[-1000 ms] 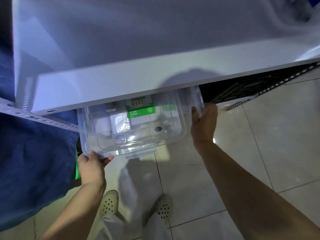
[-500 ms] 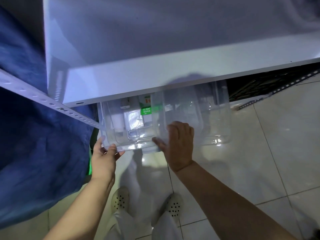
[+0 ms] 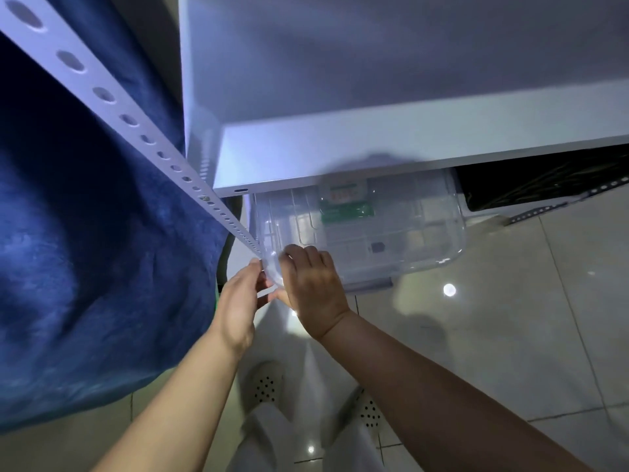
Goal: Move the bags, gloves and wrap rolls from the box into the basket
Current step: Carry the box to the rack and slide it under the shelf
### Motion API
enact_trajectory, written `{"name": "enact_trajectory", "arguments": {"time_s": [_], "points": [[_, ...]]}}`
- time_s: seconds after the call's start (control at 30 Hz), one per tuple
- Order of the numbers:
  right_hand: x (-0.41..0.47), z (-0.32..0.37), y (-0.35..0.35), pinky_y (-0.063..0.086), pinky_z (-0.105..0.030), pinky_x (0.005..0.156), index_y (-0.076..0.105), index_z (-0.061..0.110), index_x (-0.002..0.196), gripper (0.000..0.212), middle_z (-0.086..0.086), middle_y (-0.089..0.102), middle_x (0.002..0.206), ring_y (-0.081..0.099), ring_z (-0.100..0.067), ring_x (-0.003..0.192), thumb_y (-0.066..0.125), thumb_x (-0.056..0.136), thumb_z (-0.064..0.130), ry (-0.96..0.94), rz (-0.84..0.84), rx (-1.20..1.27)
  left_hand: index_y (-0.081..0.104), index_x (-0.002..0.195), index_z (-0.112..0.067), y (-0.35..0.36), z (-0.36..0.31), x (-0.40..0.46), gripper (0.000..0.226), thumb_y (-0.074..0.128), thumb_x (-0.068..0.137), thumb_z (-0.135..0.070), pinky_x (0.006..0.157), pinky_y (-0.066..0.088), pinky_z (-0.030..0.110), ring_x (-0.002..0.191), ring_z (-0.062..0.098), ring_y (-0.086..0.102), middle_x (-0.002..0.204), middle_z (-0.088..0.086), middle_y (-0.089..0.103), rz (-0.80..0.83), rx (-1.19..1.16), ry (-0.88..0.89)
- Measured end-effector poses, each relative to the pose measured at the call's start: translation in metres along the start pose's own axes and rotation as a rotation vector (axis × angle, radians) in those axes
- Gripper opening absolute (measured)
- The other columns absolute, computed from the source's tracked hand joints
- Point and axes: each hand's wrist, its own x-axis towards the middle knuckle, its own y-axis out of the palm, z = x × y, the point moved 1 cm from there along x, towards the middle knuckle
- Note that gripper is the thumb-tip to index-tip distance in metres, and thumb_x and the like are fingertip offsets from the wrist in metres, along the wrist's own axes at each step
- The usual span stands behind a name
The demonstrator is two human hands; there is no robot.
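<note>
The clear box is lodged under the shelf. A green-labelled pack is seen inside. Its near-left corner is clasped by the left hand and right hand, each grip closed on it.

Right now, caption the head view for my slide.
Both hands grip the clear box's corner under the white shelf.

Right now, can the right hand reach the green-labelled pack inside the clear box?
Probably not yet. The right hand grips the clear box's near-left corner from outside, the green-labelled pack lies behind the clear wall, and the white shelf covers the box's top.
</note>
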Motion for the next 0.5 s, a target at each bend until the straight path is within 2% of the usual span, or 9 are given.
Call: {"name": "enact_trajectory", "arguments": {"time_s": [0.13, 0.2, 0.3, 0.33, 0.43, 0.5], "points": [[-0.008, -0.012, -0.001, 0.049, -0.029, 0.067, 0.064, 0.008, 0.103, 0.068, -0.009, 0.068, 0.098, 0.064, -0.025, 0.076, 0.085, 0.05, 0.044, -0.063, 0.049, 0.176, 0.066, 0.086, -0.008, 0.001, -0.003, 0.001, 0.018, 0.052, 0.091, -0.018, 0.063, 0.054, 0.021, 0.07, 0.012, 0.065, 0.077, 0.007, 0.067, 0.017, 0.004, -0.005], [-0.017, -0.038, -0.007, 0.048, -0.035, 0.073, 0.06, 0.009, 0.112, 0.068, -0.01, 0.065, 0.106, 0.062, -0.026, 0.086, 0.081, 0.057, 0.043, 0.057, 0.049, 0.159, 0.063, 0.097, -0.005, 0.005, -0.003, 0.003, 0.012, 0.059, 0.087, -0.01, 0.072, 0.053, 0.028, 0.076, 0.016, 0.06, 0.081, 0.011, 0.06, -0.037, 0.068, -0.008], [-0.042, -0.088, -0.016, 0.037, -0.044, 0.094, 0.052, 0.007, 0.123, 0.057, -0.019, 0.054, 0.123, 0.041, -0.028, 0.111, 0.071, 0.074, 0.028, 0.43, -0.085, 0.154, 0.055, 0.111, -0.01, 0.015, -0.001, 0.004, 0.028, 0.061, 0.084, -0.003, 0.083, 0.051, 0.037, 0.078, 0.019, 0.058, 0.086, 0.011, 0.058, -0.083, 0.107, -0.031], [-0.049, -0.103, -0.018, 0.032, -0.045, 0.098, 0.049, 0.006, 0.126, 0.057, -0.021, 0.049, 0.128, 0.036, -0.029, 0.116, 0.07, 0.076, 0.023, 0.58, -0.12, 0.154, 0.053, 0.109, -0.009, 0.019, 0.0, 0.003, 0.026, 0.06, 0.085, -0.003, 0.084, 0.052, 0.038, 0.076, 0.018, 0.059, 0.087, 0.009, 0.058, -0.104, 0.081, -0.046], [-0.06, -0.139, -0.022, 0.027, -0.047, 0.101, 0.041, 0.002, 0.132, 0.062, -0.023, 0.041, 0.136, 0.037, -0.038, 0.122, 0.069, 0.079, 0.019, 0.968, -0.188, 0.197, 0.052, 0.085, -0.009, 0.027, 0.005, 0.0, 0.007, 0.059, 0.088, -0.007, 0.085, 0.053, 0.04, 0.07, 0.018, 0.061, 0.083, 0.011, 0.059, -0.153, -0.067, -0.147], [-0.064, -0.151, -0.02, 0.032, -0.049, 0.104, 0.031, -0.002, 0.137, 0.072, -0.024, 0.033, 0.139, 0.037, -0.041, 0.125, 0.068, 0.081, 0.023, 1.184, -0.201, 0.4, 0.052, 0.078, -0.007, 0.032, 0.009, -0.001, 0.012, 0.057, 0.089, -0.009, 0.084, 0.054, 0.037, 0.067, 0.018, 0.064, 0.077, 0.012, 0.06, -0.16, -0.184, -0.198]]}}
